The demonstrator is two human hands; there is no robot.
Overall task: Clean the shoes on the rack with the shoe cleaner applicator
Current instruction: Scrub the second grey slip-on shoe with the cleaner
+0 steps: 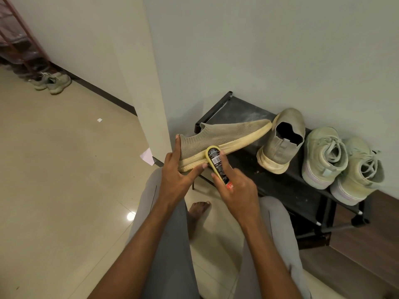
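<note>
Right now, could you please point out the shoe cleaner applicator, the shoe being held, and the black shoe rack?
Shoe cleaner applicator (216, 161): head view, on its barcode label.
Held shoe (224, 134): head view, on the knit upper.
Black shoe rack (244, 111): head view, on the bare top shelf.

Olive knit shoe (224, 134) with cream sole, yellow-headed black applicator (217, 162), black rack (280, 184), pale green sneakers (341, 165).
</note>
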